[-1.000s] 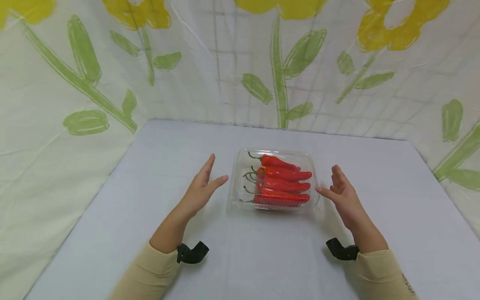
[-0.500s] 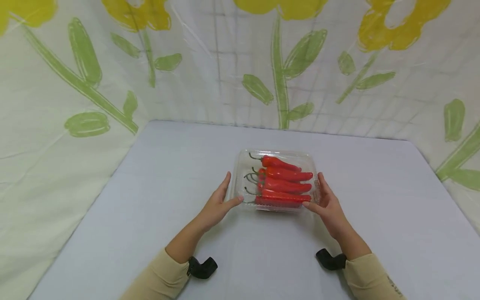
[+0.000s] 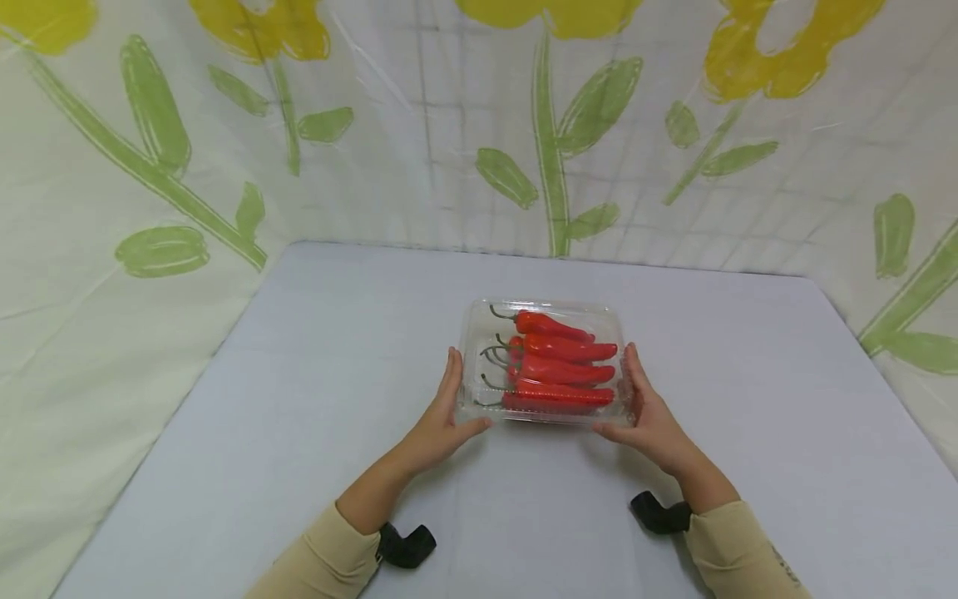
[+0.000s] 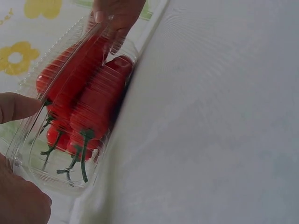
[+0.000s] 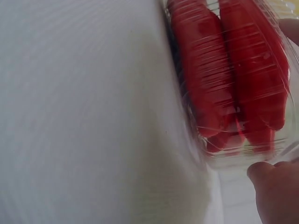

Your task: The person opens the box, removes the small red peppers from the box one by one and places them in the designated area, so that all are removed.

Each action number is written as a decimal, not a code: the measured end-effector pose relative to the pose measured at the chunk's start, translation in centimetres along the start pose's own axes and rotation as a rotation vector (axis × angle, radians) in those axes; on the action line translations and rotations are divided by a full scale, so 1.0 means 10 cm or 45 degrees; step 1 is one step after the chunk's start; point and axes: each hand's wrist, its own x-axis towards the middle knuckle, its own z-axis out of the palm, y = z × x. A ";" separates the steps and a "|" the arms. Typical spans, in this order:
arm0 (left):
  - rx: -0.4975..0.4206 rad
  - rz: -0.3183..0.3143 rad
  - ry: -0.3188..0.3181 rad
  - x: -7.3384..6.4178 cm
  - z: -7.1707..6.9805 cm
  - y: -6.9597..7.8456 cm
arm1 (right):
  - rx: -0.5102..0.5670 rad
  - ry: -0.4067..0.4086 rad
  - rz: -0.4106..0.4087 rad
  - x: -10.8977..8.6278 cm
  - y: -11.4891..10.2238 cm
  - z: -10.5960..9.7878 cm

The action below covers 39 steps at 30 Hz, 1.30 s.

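A clear plastic clamshell box (image 3: 476, 337) with its lid down sits on the table, several red chili peppers (image 3: 565, 370) with green stems lying sideways in it. My left hand (image 3: 434, 433) holds its left end, fingers along the side and thumb by the near corner. The right end is held the same way by my right hand (image 3: 659, 428). In the left wrist view, the left thumb (image 4: 18, 107) and fingers (image 4: 25, 200) meet the box's rim on two sides. The right wrist view shows right-hand fingertips (image 5: 275, 189) at the box's end; most of that hand is out of frame.
A white table (image 3: 359, 333) spreads around the box on all sides. Behind it hangs a white sheet (image 3: 389, 183) painted with yellow flowers and green leaves. Black camera mounts (image 3: 407, 545) sit on both wrists beside beige sleeves (image 3: 322, 553).
Both hands, held apart from the box a second ago, have moved inward to its ends. Their thumbs have shifted from above the near corners down to the near edge. The box stays nearly in place.
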 end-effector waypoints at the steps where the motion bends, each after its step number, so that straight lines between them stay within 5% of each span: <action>1: -0.001 0.008 0.001 0.00 0.00 -0.01 | -0.006 0.001 -0.001 0.00 0.00 0.00; 14: -0.021 0.083 0.001 -0.02 0.01 -0.04 | 0.016 0.039 -0.077 -0.02 0.04 0.05; 30: 0.190 0.227 0.161 -0.11 0.05 -0.12 | 0.033 -0.003 -0.157 0.00 0.09 0.04; 39: 0.217 0.224 0.204 -0.13 0.07 -0.09 | 0.027 0.001 -0.183 -0.02 0.09 0.05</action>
